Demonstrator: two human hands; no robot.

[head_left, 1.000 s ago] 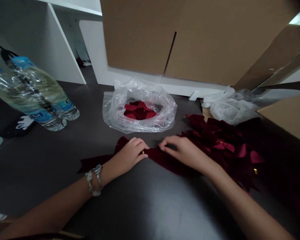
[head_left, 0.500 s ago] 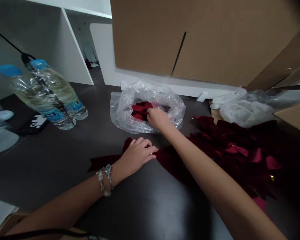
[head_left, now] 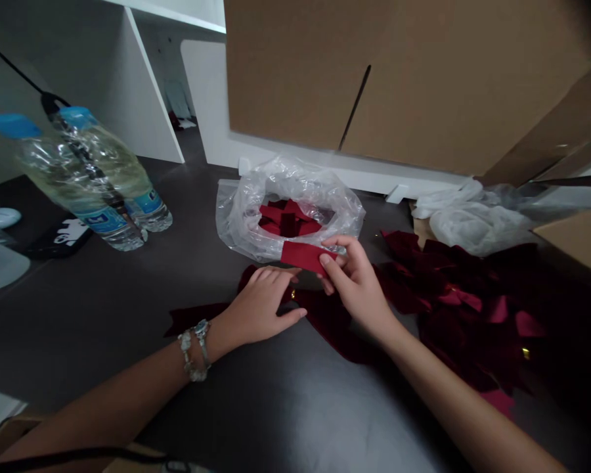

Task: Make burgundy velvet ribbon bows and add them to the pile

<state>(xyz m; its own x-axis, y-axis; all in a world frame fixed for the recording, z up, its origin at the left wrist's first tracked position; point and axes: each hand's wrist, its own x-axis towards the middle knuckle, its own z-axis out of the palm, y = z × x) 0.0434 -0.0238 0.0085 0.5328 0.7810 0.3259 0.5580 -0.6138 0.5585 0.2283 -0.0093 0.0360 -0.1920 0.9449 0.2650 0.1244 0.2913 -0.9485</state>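
Note:
My right hand (head_left: pixel 357 279) pinches a short red strip of fabric (head_left: pixel 303 255) in front of the bag. Resting on a dark red velvet bow (head_left: pixel 332 315), my left hand (head_left: pixel 263 303) has its fingers stretched out and the thumb apart. A small gold piece (head_left: pixel 293 293) shows at the bow's middle, and one tail sticks out to the left under my wrist. Behind both hands, a clear plastic bag (head_left: pixel 231 220) with a rolled-down rim stands open. Several red fabric strips (head_left: pixel 288 220) lie inside it.
A pile of dark red bows (head_left: pixel 453 295) lies at the right, below a crumpled clear plastic bag (head_left: pixel 477 220). Two wrapped water bottles (head_left: pixel 103 184) stand at the left beside a black phone-like object (head_left: pixel 62 240). A big cardboard box (head_left: pixel 295 79) closes off the back.
My right hand has come out of the plastic bag toward me, holding one red fabric strip. My left hand stays at the bow, its fingers now flatter.

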